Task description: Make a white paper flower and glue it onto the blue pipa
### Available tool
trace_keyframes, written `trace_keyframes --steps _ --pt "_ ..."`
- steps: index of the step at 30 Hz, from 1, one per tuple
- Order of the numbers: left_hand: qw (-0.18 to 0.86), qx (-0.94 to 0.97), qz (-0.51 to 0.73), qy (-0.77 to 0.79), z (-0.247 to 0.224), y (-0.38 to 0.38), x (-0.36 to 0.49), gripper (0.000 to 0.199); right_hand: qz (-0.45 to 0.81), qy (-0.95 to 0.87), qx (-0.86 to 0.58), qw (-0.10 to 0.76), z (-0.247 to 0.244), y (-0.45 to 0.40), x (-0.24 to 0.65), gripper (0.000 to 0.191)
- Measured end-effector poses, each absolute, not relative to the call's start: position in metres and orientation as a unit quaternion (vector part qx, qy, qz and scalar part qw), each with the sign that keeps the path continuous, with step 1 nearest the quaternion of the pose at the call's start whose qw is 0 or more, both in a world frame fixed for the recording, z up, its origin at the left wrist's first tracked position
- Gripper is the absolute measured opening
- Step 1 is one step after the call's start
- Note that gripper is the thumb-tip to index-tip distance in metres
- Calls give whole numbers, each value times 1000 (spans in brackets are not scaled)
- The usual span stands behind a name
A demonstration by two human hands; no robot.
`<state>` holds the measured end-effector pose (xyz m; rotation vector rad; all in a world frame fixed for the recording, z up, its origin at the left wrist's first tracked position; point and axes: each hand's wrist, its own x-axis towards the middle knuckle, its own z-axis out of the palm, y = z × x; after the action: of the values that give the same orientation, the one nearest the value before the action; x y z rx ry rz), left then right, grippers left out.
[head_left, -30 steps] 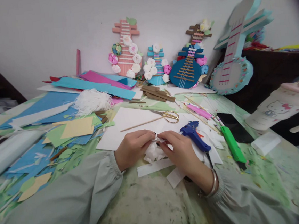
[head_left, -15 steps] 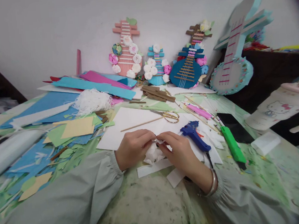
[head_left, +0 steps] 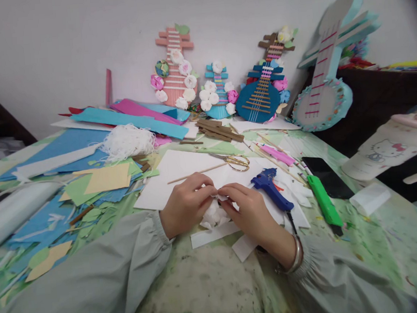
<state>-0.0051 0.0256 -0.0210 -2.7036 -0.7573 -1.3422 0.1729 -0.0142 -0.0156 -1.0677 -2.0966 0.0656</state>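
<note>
My left hand (head_left: 190, 203) and my right hand (head_left: 248, 211) meet fingertip to fingertip over the middle of the table. Both pinch a small piece of white paper (head_left: 217, 197), mostly covered by the fingers. Crumpled white paper pieces (head_left: 214, 216) lie just beneath them. A white paper strip (head_left: 211, 236) rests in front of that pile, and another strip (head_left: 244, 248) lies under my right wrist. Beyond my hands are a thin wooden stick (head_left: 195, 173) and gold-handled scissors (head_left: 237, 162) on a white sheet (head_left: 159, 180). A blue glue gun (head_left: 274, 191) lies to the right of my right hand.
Coloured paper scraps (head_left: 103, 179) and a heap of white string (head_left: 129, 142) cover the left. A green utility knife (head_left: 324, 202), a black phone (head_left: 327, 177) and a tumbler (head_left: 388, 148) are on the right. Decorated paper lutes (head_left: 258, 98) lean along the wall.
Almost nothing differs. My left fingers have shifted very slightly around the white paper, and the whole view has moved a touch.
</note>
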Motion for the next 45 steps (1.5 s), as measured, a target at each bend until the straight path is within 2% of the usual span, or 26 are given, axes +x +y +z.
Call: trace_keyframes --steps 6,13,19,22,26,30,37,45 --pt "-51 -866 -420 -268 -18 26 -4 11 60 -812 -434 386 -14 -16 173 18" --pt "-205 -810 -446 -322 -11 28 -5 11 260 -745 -462 405 -4 -18 177 29" --pt "-258 -762 -465 -370 -8 27 -4 8 347 -718 -473 375 -7 -15 175 63" --pt "-264 -745 -479 -381 -7 26 -2 7 364 -687 -495 388 -11 -14 172 66" --pt "-257 -727 -500 -394 -7 25 0 6 439 -640 -472 419 -12 -14 167 62" --pt "-193 -736 -511 -401 -5 22 2 9 513 -587 -459 426 -11 -17 163 63" --pt "-76 -793 -500 -340 -7 17 3 11 441 -619 -475 443 -12 -18 165 43" --pt "-16 -797 -527 -296 -10 19 1 8 463 -608 -447 465 -8 -21 166 39"
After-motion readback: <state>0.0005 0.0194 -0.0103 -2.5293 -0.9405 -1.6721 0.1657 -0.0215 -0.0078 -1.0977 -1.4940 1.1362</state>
